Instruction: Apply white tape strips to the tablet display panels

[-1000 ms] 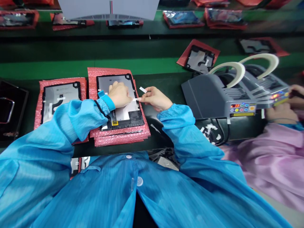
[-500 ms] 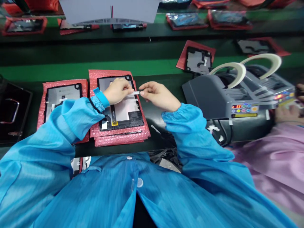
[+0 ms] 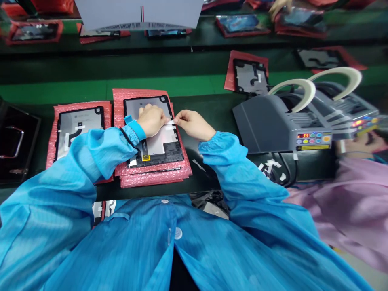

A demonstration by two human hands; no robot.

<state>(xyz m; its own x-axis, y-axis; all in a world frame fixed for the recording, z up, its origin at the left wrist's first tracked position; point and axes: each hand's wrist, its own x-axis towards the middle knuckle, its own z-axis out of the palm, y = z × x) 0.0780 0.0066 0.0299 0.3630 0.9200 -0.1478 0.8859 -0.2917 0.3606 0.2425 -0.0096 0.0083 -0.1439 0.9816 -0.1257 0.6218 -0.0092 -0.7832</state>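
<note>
Item: short white tape strip (image 3: 170,123), pinched taut between my left hand (image 3: 153,120) and right hand (image 3: 195,124); I now hold it lower, nearly touching the grey tablet back panel (image 3: 160,142).

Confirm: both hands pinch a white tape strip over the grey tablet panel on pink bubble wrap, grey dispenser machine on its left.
Wrong side: in the head view the grey dispenser machine stands right of the grey tablet panel. The left hand and right hand pinch the white tape strip.

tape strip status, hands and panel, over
Both shut on tape strip: left hand, right hand. Strip over panel, contact unclear. Nothing in the way.
</note>
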